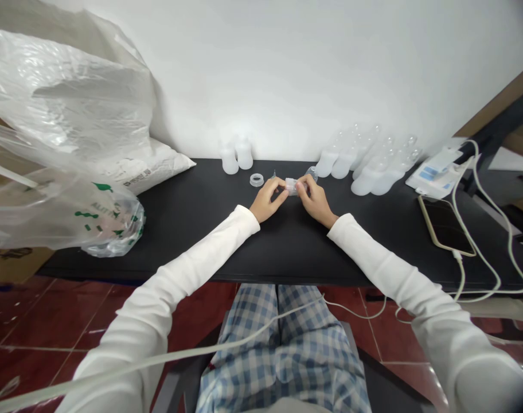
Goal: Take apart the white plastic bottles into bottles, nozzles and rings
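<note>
In front of me, my left hand (pixel 268 198) and my right hand (pixel 315 199) meet over the black table. Between their fingertips is a small whitish translucent piece (pixel 291 186); its exact kind is too small to tell. The right thumb and fingers close on its right part, while the left fingertips pinch at its left end. Just left of my left hand lies a clear ring-shaped bottle collar (pixel 257 180). A small clear pointed thing (pixel 274 174) shows behind the left fingers. Behind my right hand a clear dome-shaped piece (pixel 312 172) is partly hidden.
Two frosted bottles (pixel 230 160) stand by the wall. Several more bottles with clear nipple-shaped tops (pixel 367 182) stand at right. Farther right are a white box (pixel 436 172), a phone (pixel 446 223) and looping cables (pixel 498 269). Plastic bags (pixel 110 221) crowd the left; a cable (pixel 158 358) crosses my lap.
</note>
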